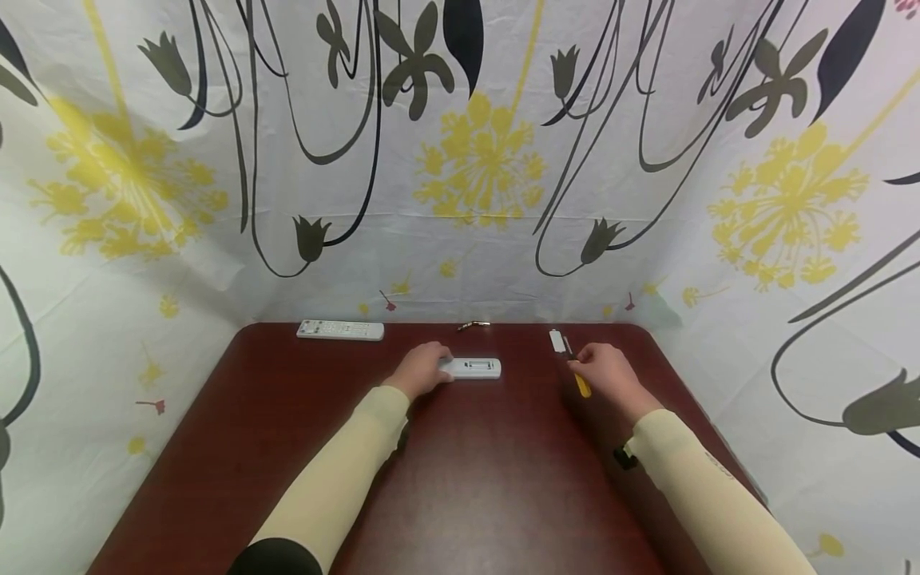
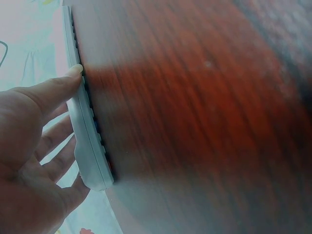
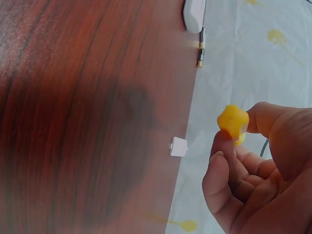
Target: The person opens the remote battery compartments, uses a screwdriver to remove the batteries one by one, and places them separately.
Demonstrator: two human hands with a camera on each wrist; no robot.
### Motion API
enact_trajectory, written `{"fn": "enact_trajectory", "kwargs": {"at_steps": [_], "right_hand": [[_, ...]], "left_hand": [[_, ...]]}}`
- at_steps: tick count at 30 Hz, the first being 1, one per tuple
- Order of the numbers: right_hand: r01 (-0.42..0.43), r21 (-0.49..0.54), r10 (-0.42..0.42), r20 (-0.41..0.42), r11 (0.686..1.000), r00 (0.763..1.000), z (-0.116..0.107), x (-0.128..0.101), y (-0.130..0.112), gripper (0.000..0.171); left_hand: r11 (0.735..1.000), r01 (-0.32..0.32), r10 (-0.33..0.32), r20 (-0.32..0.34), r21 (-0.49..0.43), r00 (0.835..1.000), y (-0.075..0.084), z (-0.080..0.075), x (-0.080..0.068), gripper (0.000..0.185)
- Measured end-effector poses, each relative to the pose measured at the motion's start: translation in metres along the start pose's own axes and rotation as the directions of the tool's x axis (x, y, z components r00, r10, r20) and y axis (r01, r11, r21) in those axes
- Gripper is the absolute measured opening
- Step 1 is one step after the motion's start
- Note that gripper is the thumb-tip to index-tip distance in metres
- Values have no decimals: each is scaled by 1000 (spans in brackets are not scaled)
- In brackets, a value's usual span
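Note:
My left hand (image 1: 430, 370) lies over the left end of a white remote (image 1: 477, 368) at the middle of the dark red table (image 1: 467, 495). In the left wrist view the thumb (image 2: 68, 78) presses the remote's (image 2: 90, 141) buttoned side, with the fingers on its other side. My right hand (image 1: 602, 370) pinches a yellow-handled screwdriver (image 1: 580, 384) low over the table, right of the remote. The right wrist view shows the yellow handle (image 3: 233, 122) held between thumb and fingers (image 3: 219, 165). A small white cover (image 1: 557, 341) lies just beyond that hand.
A second white remote (image 1: 340, 330) lies at the back left edge. A small metallic piece (image 1: 473, 325) rests at the back middle. Flowered cloth (image 1: 474, 168) walls the table on three sides. Both remaining items (image 3: 195, 14) sit along that back edge.

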State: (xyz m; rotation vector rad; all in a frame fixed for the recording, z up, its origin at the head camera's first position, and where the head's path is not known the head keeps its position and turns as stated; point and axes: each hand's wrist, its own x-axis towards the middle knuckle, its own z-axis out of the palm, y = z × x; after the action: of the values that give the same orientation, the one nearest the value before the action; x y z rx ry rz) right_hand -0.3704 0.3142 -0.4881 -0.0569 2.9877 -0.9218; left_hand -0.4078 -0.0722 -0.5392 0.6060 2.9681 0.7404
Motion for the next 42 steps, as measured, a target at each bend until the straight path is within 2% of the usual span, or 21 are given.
{"fn": "enact_trajectory", "kwargs": {"at_steps": [9,16,42], "right_hand": [[44,-74,-46,-17,996,999,5,1,9,34],[54,-87,-56,-22,995,998,8,-1,11,34],[16,-126,-15,11,992,1000,23,-2,16,29]], "left_hand": [[1000,3,-3,4,10,1000,0,0,0,36],[1000,12,-13,6,5,1000,-1,1,1,37],[1000,4,-4,-3,4,1000,0,-1,0,35]]}}
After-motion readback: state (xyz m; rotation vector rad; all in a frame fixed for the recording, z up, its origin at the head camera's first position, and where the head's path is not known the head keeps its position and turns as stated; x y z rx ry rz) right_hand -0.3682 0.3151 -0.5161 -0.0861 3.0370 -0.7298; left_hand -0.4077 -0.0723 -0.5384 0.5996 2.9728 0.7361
